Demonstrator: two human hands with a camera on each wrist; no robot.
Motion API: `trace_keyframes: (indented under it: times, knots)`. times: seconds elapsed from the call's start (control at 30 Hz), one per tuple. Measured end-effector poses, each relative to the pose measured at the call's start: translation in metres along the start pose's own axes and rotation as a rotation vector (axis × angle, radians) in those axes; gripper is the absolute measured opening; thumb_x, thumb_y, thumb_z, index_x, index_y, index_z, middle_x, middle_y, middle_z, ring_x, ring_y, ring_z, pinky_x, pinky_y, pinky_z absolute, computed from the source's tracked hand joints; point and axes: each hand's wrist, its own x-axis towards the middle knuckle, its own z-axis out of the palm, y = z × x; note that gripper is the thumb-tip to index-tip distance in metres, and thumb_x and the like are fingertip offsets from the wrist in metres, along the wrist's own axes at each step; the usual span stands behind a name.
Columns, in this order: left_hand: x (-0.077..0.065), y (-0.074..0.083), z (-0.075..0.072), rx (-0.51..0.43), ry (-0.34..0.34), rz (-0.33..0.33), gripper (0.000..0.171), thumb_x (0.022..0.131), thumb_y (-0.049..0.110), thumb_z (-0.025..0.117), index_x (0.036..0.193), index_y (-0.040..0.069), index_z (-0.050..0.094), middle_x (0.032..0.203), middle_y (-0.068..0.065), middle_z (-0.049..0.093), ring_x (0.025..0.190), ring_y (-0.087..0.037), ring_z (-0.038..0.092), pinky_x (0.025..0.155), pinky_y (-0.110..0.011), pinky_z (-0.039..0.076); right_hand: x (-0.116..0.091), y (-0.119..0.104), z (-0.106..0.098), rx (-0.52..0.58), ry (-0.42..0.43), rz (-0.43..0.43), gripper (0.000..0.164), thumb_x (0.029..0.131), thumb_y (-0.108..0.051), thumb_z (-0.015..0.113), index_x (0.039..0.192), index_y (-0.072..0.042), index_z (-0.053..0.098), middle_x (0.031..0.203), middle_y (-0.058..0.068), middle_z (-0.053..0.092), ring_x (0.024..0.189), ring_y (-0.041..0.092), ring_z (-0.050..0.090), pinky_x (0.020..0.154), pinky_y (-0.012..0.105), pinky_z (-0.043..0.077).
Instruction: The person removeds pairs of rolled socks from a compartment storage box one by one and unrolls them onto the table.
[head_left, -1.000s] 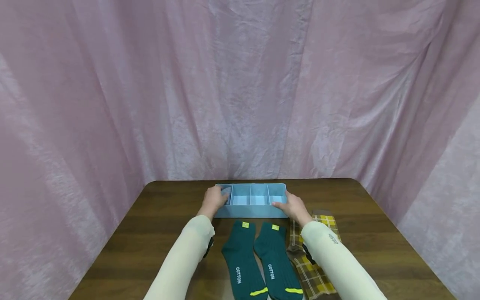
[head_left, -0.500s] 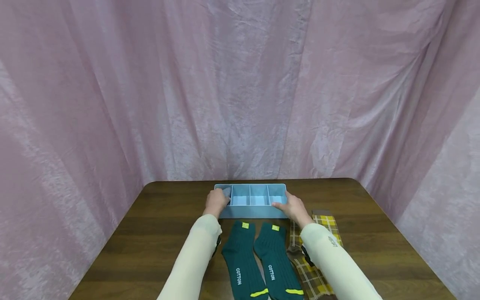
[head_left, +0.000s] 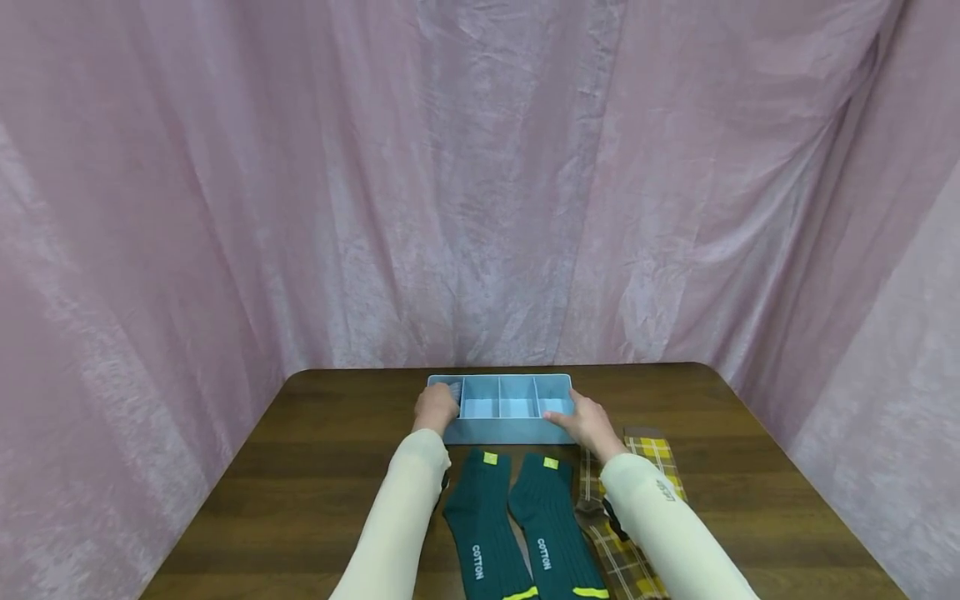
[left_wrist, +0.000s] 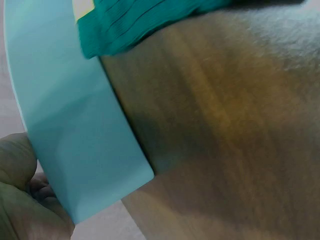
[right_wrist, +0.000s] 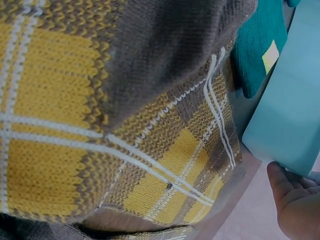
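A light-blue storage box (head_left: 498,431) with several compartments stands near the table's back edge. My left hand (head_left: 437,407) reaches over its front left corner into the end compartment, where a grey striped bundle of fabric (head_left: 455,390) shows past the fingers. The left wrist view shows that thumb (left_wrist: 17,155) over the top rim; whether the fingers pinch the bundle I cannot tell. My right hand (head_left: 588,421) grips the box's right end, thumb at the front rim, other fingers along the end wall. Two green socks (head_left: 487,517) marked COTTON lie flat before the box.
Yellow-and-brown plaid socks (head_left: 618,550) lie right of the green ones, partly under my right forearm. The wooden table (head_left: 315,483) extends to both sides, and a pink velvet curtain (head_left: 480,183) hangs behind it.
My left hand has shifted from the box's left end slightly rightward, over the front left corner, and less of the grey bundle shows. The right hand keeps its grip; the head view tilts slightly up.
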Motion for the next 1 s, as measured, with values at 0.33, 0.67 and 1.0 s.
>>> trace_keyframes:
  times: [0.33, 0.67, 1.0]
  knots:
    - [0.000, -0.008, 0.005, -0.222, 0.175, 0.033, 0.019, 0.083, 0.000, 0.063, 0.065, 0.004, 0.058, 0.067, -0.012, 0.057, 0.060, -0.024, 0.049, 0.051, -0.038, 0.044, 0.002, 0.002, 0.002, -0.001, 0.001, -0.006, 0.086, 0.095, -0.041, 0.066, 0.154, 0.005, 0.023, 0.153, 0.029, 0.032, 0.137, 0.046, 0.035, 0.106, 0.059, 0.035]
    - [0.000, -0.008, -0.031, -0.456, 0.218, 0.103, 0.042, 0.085, 0.011, 0.067, 0.127, 0.002, 0.066, 0.115, -0.019, 0.068, 0.087, -0.029, 0.065, 0.073, -0.042, 0.054, 0.006, -0.001, -0.003, -0.018, 0.004, -0.015, 0.086, 0.096, -0.042, 0.065, 0.154, 0.005, 0.022, 0.154, 0.028, 0.031, 0.137, 0.046, 0.035, 0.106, 0.059, 0.035]
    - [0.000, -0.016, -0.067, -0.513, 0.036, 0.197, 0.047, 0.088, 0.009, 0.063, 0.134, 0.003, 0.060, 0.121, -0.018, 0.065, 0.103, -0.027, 0.064, 0.082, -0.038, 0.054, 0.008, -0.018, -0.008, -0.146, 0.073, -0.150, 0.080, 0.094, -0.036, 0.068, 0.154, 0.002, 0.029, 0.156, 0.025, 0.029, 0.141, 0.043, 0.030, 0.110, 0.058, 0.030]
